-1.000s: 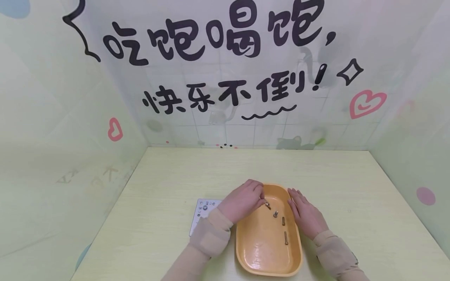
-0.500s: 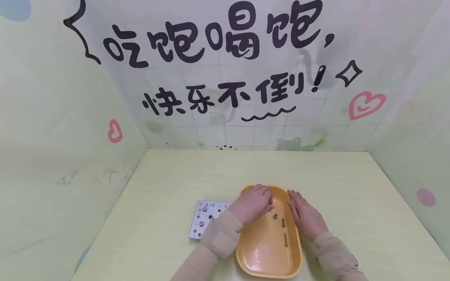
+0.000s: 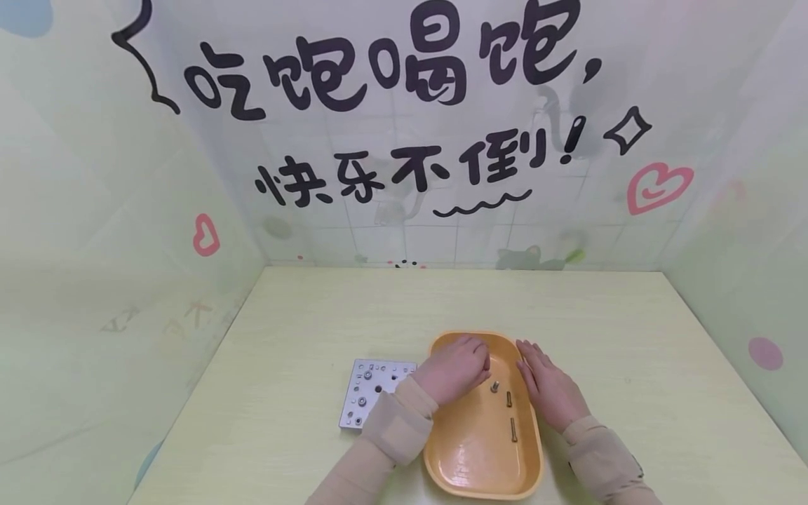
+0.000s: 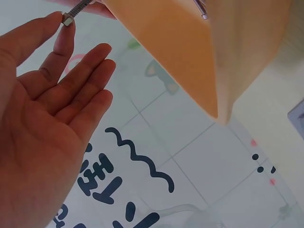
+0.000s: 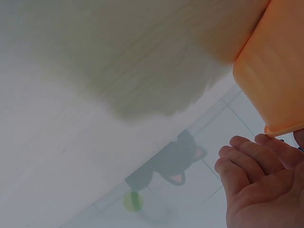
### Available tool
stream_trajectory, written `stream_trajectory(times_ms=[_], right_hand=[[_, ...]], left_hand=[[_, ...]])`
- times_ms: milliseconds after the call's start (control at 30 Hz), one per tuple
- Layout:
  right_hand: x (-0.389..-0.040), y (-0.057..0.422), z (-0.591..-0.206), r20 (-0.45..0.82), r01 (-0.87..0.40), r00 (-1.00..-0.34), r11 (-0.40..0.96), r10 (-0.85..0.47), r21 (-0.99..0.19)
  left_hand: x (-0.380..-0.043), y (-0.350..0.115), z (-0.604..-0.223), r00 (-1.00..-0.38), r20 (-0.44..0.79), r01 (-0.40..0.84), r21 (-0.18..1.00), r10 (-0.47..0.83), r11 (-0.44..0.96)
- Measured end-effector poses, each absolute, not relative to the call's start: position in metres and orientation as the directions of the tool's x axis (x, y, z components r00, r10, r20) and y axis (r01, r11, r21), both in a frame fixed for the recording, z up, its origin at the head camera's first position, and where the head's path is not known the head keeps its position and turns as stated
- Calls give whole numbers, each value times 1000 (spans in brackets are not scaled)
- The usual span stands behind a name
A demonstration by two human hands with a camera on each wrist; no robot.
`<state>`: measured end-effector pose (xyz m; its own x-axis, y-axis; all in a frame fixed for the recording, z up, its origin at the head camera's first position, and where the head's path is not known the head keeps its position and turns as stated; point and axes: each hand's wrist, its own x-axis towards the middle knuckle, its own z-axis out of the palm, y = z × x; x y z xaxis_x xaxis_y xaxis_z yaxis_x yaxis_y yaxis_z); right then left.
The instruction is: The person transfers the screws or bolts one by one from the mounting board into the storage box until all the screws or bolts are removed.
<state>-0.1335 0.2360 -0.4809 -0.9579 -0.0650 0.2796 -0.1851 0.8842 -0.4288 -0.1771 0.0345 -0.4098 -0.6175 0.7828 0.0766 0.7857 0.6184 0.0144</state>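
My left hand (image 3: 456,370) is over the far left part of the orange tray (image 3: 463,463). In the left wrist view its thumb and index finger pinch the head of a metal bolt (image 4: 69,19), whose threaded shank points away from the palm; the other fingers are extended. From the head view that bolt is hidden behind the hand. My right hand (image 3: 555,389) lies along the tray's right side, fingers nearly straight and fingertips at the rim. Inside the tray lie a short bolt (image 3: 495,386), a small screw (image 3: 508,399) and a longer screw (image 3: 514,429).
Left of the tray sits a metal plate (image 3: 369,393) with holes and several fasteners set in it, partly covered by my left wrist. Printed walls (image 3: 404,238) enclose the pale tabletop (image 3: 303,330) at the back and sides.
My left hand has shifted right and slightly nearer over the tray. The bolt that showed by its fingertips is now hidden from the head view. The right hand stays in place.
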Motion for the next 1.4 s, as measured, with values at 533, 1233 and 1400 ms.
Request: stream_trajectory(times_ms=[533, 1233, 1400], right_hand=[[-133, 236, -481, 262, -170, -963, 885, -57, -433], [-133, 236, -481, 262, -180, -963, 881, -67, -437], [-133, 235, -479, 260, -183, -963, 878, -69, -443]], left_hand=[[-175, 33, -413, -625, 54, 780, 29, 779, 624], [-180, -6, -413, -684, 38, 729, 76, 729, 680], [-182, -25, -412, -704, 87, 710, 103, 705, 697]])
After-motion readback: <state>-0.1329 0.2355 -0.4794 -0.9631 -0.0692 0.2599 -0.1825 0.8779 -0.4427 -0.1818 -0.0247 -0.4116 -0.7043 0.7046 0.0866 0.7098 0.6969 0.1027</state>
